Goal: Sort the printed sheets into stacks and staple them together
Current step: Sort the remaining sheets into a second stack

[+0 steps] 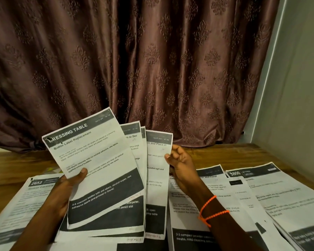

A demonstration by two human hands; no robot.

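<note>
Both hands hold fanned white printed sheets (pixel 98 160): left hand (pixel 62 192) thumb-pinches the front, right hand (pixel 181 169) fingers curl on the rearmost.

B&W printed sheets (pixel 98 160), fanned upright

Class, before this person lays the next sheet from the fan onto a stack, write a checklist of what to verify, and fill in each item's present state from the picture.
1. Left hand has a firm grip on the fan, thumb on the front sheet: ok.
2. Right hand pinches only the rightmost sheet: cannot tell how many sheets it holds.
3. Front sheet's heading readable, "DRESSING TABLE": ok.
4. Rightmost sheet's heading readable: not ok, its left part is hidden.
5. Stacks on the table kept separate: not ok, the right stacks overlap.
6. Stapler within reach: cannot tell, none in view.
</note>
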